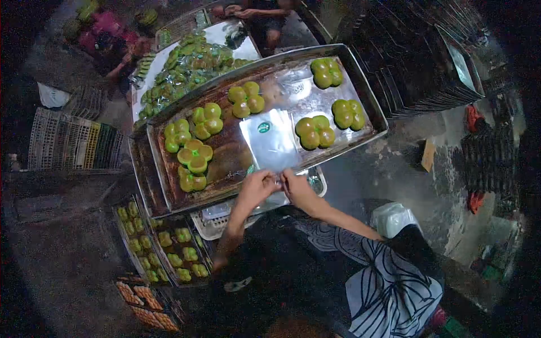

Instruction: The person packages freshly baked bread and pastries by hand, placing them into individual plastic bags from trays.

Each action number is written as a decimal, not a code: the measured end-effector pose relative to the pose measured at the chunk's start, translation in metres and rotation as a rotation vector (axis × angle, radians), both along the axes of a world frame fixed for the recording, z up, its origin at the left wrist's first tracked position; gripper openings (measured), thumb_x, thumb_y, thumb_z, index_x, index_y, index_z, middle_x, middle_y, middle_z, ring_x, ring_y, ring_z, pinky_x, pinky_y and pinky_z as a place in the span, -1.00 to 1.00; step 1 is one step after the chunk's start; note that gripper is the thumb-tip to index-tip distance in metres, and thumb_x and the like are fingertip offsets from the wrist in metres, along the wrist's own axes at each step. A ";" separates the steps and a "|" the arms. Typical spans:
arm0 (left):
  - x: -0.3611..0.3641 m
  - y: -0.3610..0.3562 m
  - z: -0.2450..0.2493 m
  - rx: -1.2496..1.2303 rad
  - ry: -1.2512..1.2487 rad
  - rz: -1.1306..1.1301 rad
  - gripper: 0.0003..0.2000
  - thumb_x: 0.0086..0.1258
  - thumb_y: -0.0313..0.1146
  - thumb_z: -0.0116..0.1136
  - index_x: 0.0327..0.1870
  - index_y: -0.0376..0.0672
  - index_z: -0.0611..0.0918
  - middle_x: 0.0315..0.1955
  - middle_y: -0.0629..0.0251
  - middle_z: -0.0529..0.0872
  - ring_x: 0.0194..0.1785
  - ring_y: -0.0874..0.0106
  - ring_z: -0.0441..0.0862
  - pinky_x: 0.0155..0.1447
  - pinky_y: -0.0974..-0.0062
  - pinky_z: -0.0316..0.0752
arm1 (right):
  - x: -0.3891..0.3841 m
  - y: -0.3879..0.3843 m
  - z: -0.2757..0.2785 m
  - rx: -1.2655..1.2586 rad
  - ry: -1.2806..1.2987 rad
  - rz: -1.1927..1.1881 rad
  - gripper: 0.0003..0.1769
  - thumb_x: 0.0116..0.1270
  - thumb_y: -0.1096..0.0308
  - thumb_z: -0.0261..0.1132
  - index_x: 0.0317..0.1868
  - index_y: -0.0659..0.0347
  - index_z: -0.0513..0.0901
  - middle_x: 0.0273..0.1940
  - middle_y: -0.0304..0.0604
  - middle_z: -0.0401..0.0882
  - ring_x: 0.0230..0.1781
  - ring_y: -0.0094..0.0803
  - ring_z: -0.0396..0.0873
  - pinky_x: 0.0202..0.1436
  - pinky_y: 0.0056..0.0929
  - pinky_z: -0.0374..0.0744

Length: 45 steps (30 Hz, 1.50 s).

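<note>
My left hand (260, 187) and my right hand (297, 190) are close together at the near edge of a large metal tray (225, 160). Their fingers are pinched on the open end of a clear plastic bag (273, 143) with a round green label, which lies over the tray. On the tray are several green, four-lobed buns; one bun (315, 132) lies just right of the bag, another (246, 99) to its upper left. Beneath my hands a white plastic basket (209, 231) partly shows, with more clear bags in it.
Beyond the tray, a white table (248, 49) holds a heap of bagged green buns. Two other people sit or stand there. More trays of buns (183, 253) are at lower left, stacked dark trays (422, 73) at upper right, and a white stool (394, 218) at right.
</note>
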<state>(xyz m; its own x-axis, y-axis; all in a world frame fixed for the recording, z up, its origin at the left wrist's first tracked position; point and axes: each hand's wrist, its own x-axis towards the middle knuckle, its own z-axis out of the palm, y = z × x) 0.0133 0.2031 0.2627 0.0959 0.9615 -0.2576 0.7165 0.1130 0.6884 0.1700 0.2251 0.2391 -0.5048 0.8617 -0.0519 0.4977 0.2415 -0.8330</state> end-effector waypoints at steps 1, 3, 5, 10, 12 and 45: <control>0.010 0.005 0.001 0.175 -0.175 0.135 -0.87 0.00 -0.39 0.20 -0.48 -0.24 0.58 -0.53 0.17 0.57 -0.41 0.29 0.52 -0.31 0.44 0.39 | 0.001 0.003 -0.001 0.101 -0.059 -0.038 -0.82 0.22 0.31 0.03 -0.26 0.24 0.35 -0.60 0.03 0.47 -0.59 -0.01 0.47 -0.48 -0.12 0.45; 0.027 0.014 0.006 0.365 -0.408 0.343 -0.87 0.00 -0.47 0.19 -0.43 -0.30 0.57 -0.48 0.24 0.56 -0.38 0.44 0.50 -0.29 0.53 0.36 | 0.011 0.016 0.027 -0.320 -0.007 -0.019 -0.77 0.23 0.30 0.03 -0.17 0.25 0.36 -0.58 -0.04 0.49 -0.61 -0.10 0.48 -0.49 -0.15 0.47; 0.054 0.012 0.015 0.430 -0.420 0.336 -0.89 0.00 -0.48 0.19 -0.45 -0.30 0.58 -0.49 0.23 0.56 -0.38 0.42 0.49 -0.28 0.53 0.36 | 0.023 0.052 0.000 -1.084 0.733 0.143 -0.63 0.27 0.24 -0.02 0.05 0.19 0.31 -0.50 -0.11 0.52 -0.55 -0.27 0.50 -0.45 -0.28 0.51; 0.083 0.030 0.002 0.240 -1.375 0.787 -0.46 0.12 -0.41 0.05 0.16 -0.05 0.17 -0.32 0.31 0.53 -0.27 0.36 0.52 -0.14 0.44 0.44 | 0.001 0.068 0.035 -1.038 1.543 -0.048 -0.38 0.32 -0.02 -0.16 0.25 0.20 0.07 0.14 -0.07 0.26 0.10 -0.26 0.30 0.12 -0.23 0.33; 0.060 0.031 -0.016 0.027 -1.807 0.896 -0.37 0.18 -0.32 0.01 0.27 0.01 0.03 -0.22 0.33 0.47 -0.10 0.33 0.47 0.01 0.27 0.41 | 0.005 0.048 -0.007 -1.437 1.422 0.094 -0.26 0.26 -0.05 -0.07 0.30 0.13 -0.12 0.18 -0.06 0.21 0.12 -0.21 0.29 0.19 -0.26 0.23; 0.005 0.010 -0.042 0.250 -0.525 0.427 -0.48 0.13 -0.23 0.08 0.07 -0.34 0.29 0.02 0.00 0.38 0.05 0.18 0.39 0.08 0.28 0.31 | -0.101 0.149 0.071 0.350 0.193 -0.126 -0.84 0.06 0.35 0.19 -0.33 0.14 0.63 -0.55 0.00 0.52 -0.53 -0.15 0.52 -0.47 -0.33 0.44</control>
<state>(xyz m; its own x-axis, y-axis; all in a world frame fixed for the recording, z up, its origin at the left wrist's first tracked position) 0.0185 0.2136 0.2210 -0.2509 0.9668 -0.0479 0.2122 0.1032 0.9718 0.0692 0.3744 0.3105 -0.3662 0.8659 0.3409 0.3839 0.4743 -0.7923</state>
